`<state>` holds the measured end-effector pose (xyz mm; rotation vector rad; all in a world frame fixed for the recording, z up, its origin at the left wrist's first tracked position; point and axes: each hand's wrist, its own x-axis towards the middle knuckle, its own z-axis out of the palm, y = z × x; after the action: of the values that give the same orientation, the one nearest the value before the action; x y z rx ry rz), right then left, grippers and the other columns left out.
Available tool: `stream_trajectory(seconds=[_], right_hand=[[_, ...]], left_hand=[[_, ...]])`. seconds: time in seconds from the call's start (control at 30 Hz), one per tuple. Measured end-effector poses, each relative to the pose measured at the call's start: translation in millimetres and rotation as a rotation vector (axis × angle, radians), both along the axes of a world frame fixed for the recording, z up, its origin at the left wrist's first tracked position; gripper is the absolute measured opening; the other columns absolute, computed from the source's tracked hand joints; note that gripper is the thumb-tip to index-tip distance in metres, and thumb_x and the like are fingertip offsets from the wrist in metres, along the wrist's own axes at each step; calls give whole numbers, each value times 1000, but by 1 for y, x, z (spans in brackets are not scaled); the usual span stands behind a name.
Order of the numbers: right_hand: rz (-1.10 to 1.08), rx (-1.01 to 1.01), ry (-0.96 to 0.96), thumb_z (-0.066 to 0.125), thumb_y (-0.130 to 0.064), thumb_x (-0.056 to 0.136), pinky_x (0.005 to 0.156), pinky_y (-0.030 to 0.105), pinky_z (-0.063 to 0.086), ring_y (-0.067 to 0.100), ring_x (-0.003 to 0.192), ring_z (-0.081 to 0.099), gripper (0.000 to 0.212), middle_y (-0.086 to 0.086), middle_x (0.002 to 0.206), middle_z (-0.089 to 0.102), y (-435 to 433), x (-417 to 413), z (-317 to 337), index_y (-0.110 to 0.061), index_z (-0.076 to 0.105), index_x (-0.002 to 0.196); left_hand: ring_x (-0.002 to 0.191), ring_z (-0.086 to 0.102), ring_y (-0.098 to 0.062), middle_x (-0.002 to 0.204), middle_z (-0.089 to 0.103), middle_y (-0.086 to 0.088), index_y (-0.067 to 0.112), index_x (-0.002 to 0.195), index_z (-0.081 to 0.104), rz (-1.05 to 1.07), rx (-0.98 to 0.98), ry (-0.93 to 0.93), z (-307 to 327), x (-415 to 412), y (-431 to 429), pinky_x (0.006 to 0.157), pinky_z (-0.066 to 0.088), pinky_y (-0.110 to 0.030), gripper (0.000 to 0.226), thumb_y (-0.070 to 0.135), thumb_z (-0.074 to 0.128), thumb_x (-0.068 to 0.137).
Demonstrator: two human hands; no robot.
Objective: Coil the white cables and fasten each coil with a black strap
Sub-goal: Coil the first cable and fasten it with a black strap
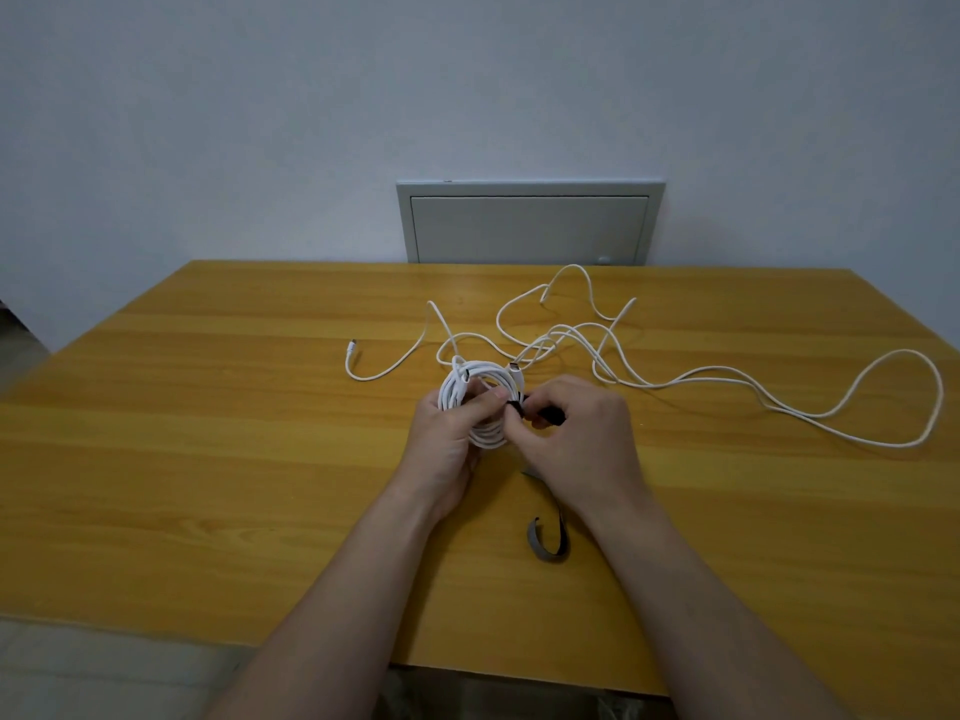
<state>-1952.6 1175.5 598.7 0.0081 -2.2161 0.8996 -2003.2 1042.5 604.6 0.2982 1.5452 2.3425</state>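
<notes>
Head view shows us partway through fastening a coil [485,436], held over the counter [208,459] near its middle. To do this well we should keep the loops bunched tight, draw the black strap [545,415] snugly round the bundle, and press its end flat onto itself so nothing springs loose. Our left hand [452,433] has its grip closed round the coil's left side, thumb pressing over the loops. Our right hand [576,433] has its grip pinched together on the strap, right against the coil's right edge. A second strap [548,543] lies nearer us; another white cable [727,374] sprawls uncoiled to the far right.
</notes>
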Motion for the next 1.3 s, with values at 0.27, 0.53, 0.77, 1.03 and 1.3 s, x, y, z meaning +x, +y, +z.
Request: stream_trajectory(seconds=[0.27, 0.53, 0.77, 1.03, 1.3], right_hand=[[5, -127, 87, 86, -14, 78, 66, 25, 54, 7, 71, 66, 8, -5, 77, 73, -2, -2, -5, -13, 78, 80], [90, -476, -58, 89, -16, 77, 69, 32, 59, 10, 72, 72, 9, -8, 74, 76, 1, 0, 0, -17, 81, 80], [84, -117, 101, 86, -12, 78, 66, 33, 57, 8, 73, 70, 8, -5, 78, 75, -1, 0, -5, -12, 78, 79], [142, -95, 118, 82, -10, 81, 71, 35, 60, 10, 81, 73, 5, -2, 85, 77, 4, -1, -7, -9, 77, 82], [231, -582, -85, 82, -7, 83, 78, 30, 61, 15, 84, 76, 6, -1, 85, 79, 4, -2, 0, -11, 79, 85]], left_hand=[[81, 71, -23, 90, 74, -13, 8, 97, 72, 71, 43, -63, -3, -2, 3, 71, 60, -34, 12, 4, 61, 97], [87, 71, -22, 106, 74, -13, 0, 119, 70, -21, 77, -150, 1, -3, -3, 76, 59, -34, 30, 18, 61, 96], [84, 72, -21, 90, 75, -10, 5, 100, 72, 29, 73, -73, -2, 1, 1, 76, 58, -34, 14, 11, 70, 88], [90, 71, -26, 93, 74, -13, 8, 97, 75, 48, 23, 34, -2, 1, -3, 83, 57, -40, 25, 9, 82, 73], [82, 69, -23, 89, 72, -10, 9, 91, 75, -11, 71, -70, 3, -2, -7, 71, 57, -33, 15, 17, 81, 79]])
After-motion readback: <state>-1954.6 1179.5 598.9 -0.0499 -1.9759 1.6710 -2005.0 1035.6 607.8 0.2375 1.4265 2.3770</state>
